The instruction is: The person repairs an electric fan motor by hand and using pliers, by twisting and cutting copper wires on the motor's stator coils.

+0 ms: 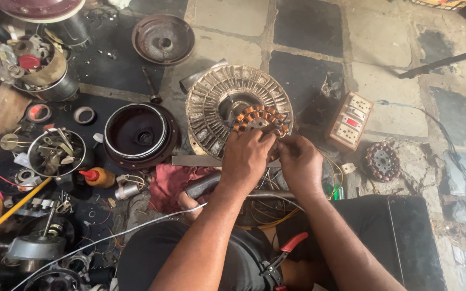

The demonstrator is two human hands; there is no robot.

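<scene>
Both my hands work on a copper-wound stator point(260, 119) that sits in the middle of a round finned metal rotor ring point(206, 102) on the floor. My left hand point(246, 159) grips the stator's near edge. My right hand point(299, 161) pinches at the windings on its right side, with thin wires trailing below. Red-handled pliers point(281, 256) lie on my lap.
A dark round motor cover point(140, 134) and a second one point(163, 39) lie to the left. A bowl of small parts point(57, 152), tape rolls point(84, 115), an orange-capped bottle point(98, 177), a red cloth point(171, 183), a switchboard point(350, 121) and another stator point(382, 160) surround me.
</scene>
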